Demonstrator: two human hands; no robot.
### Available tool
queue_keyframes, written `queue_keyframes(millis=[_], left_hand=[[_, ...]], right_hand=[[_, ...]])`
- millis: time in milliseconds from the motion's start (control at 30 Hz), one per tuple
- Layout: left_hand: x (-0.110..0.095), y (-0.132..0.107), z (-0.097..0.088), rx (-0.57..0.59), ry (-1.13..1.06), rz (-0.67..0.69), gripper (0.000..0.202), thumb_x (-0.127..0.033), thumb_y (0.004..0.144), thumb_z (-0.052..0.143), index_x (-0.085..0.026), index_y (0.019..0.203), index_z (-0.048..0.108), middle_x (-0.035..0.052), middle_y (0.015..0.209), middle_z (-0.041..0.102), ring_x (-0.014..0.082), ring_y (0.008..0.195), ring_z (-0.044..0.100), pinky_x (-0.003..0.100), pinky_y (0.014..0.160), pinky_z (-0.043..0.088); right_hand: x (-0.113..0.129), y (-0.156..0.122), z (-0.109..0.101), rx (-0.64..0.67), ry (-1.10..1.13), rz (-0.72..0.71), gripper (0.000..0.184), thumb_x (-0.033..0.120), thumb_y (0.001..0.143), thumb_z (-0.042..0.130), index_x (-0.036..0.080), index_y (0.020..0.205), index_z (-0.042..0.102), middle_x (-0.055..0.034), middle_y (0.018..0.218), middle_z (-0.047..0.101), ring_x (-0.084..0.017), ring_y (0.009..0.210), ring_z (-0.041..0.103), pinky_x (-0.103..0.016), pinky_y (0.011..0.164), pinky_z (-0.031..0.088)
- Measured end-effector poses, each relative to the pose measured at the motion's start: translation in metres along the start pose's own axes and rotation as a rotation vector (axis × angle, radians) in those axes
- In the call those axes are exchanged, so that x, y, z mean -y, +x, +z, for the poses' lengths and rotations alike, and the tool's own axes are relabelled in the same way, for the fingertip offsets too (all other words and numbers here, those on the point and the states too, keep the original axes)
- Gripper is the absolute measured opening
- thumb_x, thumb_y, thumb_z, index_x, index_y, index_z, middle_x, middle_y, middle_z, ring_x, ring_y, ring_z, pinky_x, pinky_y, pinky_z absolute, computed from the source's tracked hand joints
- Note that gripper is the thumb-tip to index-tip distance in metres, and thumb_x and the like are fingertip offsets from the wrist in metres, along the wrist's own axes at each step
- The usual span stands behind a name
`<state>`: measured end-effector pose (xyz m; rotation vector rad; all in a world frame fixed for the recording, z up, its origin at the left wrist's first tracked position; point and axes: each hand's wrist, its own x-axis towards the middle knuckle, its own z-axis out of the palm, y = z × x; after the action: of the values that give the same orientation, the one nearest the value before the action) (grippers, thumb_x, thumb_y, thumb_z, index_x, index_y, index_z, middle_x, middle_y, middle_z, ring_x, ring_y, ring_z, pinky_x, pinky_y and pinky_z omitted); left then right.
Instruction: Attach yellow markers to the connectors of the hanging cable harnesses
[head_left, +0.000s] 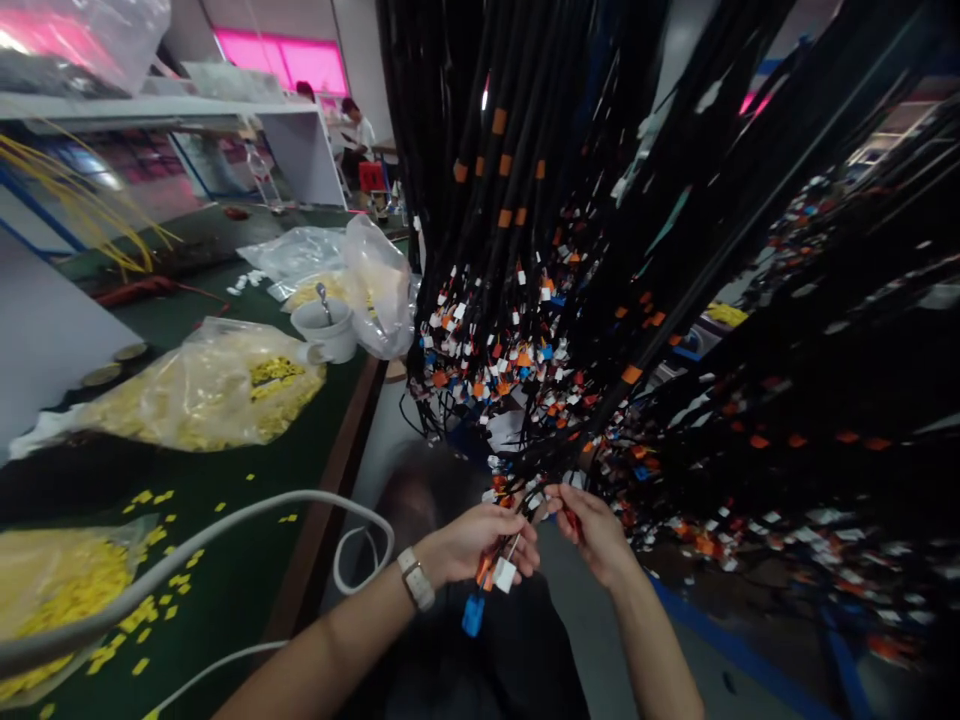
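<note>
My left hand (pixel 491 540), with a watch (pixel 416 578) on its wrist, is closed around a few wires of a wire harness. Below its fingers dangle a white connector (pixel 504 574) and a blue connector (pixel 472 614) on orange and red leads. My right hand (pixel 592 530) is just to the right, thumb and forefinger pinched at the wires of the same bunch. Something orange-red shows near its palm; what it is cannot be made out. Behind both hands hang many black wire harnesses (pixel 517 200) with orange tags and clusters of white, orange and blue connectors (pixel 510 360).
On the left, a green-topped bench (pixel 247 540) carries bags of yellow parts (pixel 217 390), a white cup (pixel 326 328) and scattered yellow pieces (pixel 142 610). A grey hose (pixel 300 497) arches over its edge. Blue frame bars (pixel 720 640) stand lower right. A person (pixel 360 130) sits far back.
</note>
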<state>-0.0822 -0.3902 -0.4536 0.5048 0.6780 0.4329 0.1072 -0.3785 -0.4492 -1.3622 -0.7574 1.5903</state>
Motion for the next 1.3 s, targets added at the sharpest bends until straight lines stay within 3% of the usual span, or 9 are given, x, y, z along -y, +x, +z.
queue_keyframes(millis=[133,333,533,700,833,967,1100,1167,1300], left_hand=[[-0.001,0.0,-0.003,0.016,-0.048,0.027,0.027,-0.032,0.083,0.055,-0.007,0.089,0.062,0.014,0.078,0.067,0.0197,0.066,0.066,0.033,0.066,0.05],[-0.002,-0.003,-0.01,0.079,-0.079,0.019,0.037,-0.042,0.085,0.05,-0.008,0.096,0.062,0.0171,0.09,0.067,0.0229,0.081,0.066,0.032,0.07,0.047],[-0.002,0.0,-0.018,0.114,-0.084,-0.046,0.034,-0.042,0.083,0.054,-0.011,0.095,0.058,0.0142,0.092,0.065,0.0223,0.072,0.066,0.037,0.067,0.05],[-0.002,0.003,-0.015,-0.015,-0.122,0.093,0.027,-0.035,0.079,0.059,-0.01,0.09,0.057,0.0136,0.086,0.065,0.0199,0.067,0.065,0.029,0.057,0.049],[0.002,0.002,-0.005,-0.097,0.065,0.129,0.019,-0.03,0.076,0.061,-0.012,0.081,0.058,0.0089,0.077,0.063,0.0155,0.062,0.061,0.024,0.052,0.045],[0.006,-0.006,0.016,-0.311,0.412,0.352,0.014,-0.027,0.074,0.061,-0.015,0.081,0.063,0.0081,0.08,0.063,0.0244,0.082,0.061,0.036,0.076,0.048],[0.008,-0.042,0.043,-0.479,0.609,0.751,0.046,-0.023,0.069,0.067,-0.012,0.113,0.059,0.0179,0.124,0.054,0.0366,0.129,0.034,0.044,0.107,0.024],[0.014,-0.077,0.049,-0.497,0.616,0.717,0.042,-0.028,0.071,0.066,-0.013,0.109,0.06,0.0206,0.121,0.055,0.0366,0.128,0.036,0.044,0.103,0.03],[0.031,-0.168,0.042,-0.627,0.553,0.43,0.02,-0.038,0.079,0.053,-0.024,0.085,0.067,0.0134,0.081,0.066,0.0294,0.089,0.063,0.037,0.073,0.048]], right_hand=[[-0.003,0.01,0.016,0.025,-0.085,-0.039,0.05,0.062,0.066,0.065,0.013,0.074,0.067,0.001,0.053,0.054,-0.003,0.037,0.028,-0.021,0.036,0.014],[-0.008,0.023,0.033,0.176,-0.188,0.011,0.043,0.054,0.065,0.071,0.012,0.066,0.064,0.0049,0.044,0.043,-0.003,0.037,0.023,-0.02,0.037,0.011],[-0.017,0.048,0.024,0.04,-0.083,-0.007,0.042,0.053,0.058,0.076,0.013,0.063,0.062,0.0081,0.037,0.036,-0.004,0.035,0.024,-0.02,0.036,0.015],[-0.021,0.052,0.019,0.048,-0.021,0.022,0.039,0.048,0.06,0.077,0.013,0.067,0.064,0.0084,0.037,0.037,-0.004,0.034,0.027,-0.019,0.034,0.019],[-0.015,0.047,0.019,0.182,0.153,0.099,0.033,0.037,0.061,0.078,0.012,0.079,0.067,-0.0006,0.059,0.061,0.001,0.032,0.025,-0.015,0.03,0.022],[-0.006,0.045,0.017,0.274,0.376,0.22,0.02,0.025,0.069,0.071,0.014,0.085,0.066,-0.0094,0.085,0.069,0.002,0.033,0.026,-0.012,0.029,0.029],[0.001,0.048,0.015,0.257,0.532,0.279,0.006,0.018,0.074,0.064,0.019,0.08,0.062,-0.0061,0.082,0.068,-0.004,0.041,0.043,-0.013,0.034,0.042],[0.002,0.05,0.014,0.233,0.608,0.311,0.005,0.017,0.075,0.065,0.018,0.075,0.059,-0.0072,0.085,0.066,-0.005,0.047,0.049,-0.013,0.038,0.046],[-0.002,0.053,0.011,0.235,0.728,0.306,0.013,0.02,0.076,0.066,0.018,0.071,0.054,-0.007,0.089,0.061,-0.006,0.056,0.053,-0.013,0.044,0.048]])
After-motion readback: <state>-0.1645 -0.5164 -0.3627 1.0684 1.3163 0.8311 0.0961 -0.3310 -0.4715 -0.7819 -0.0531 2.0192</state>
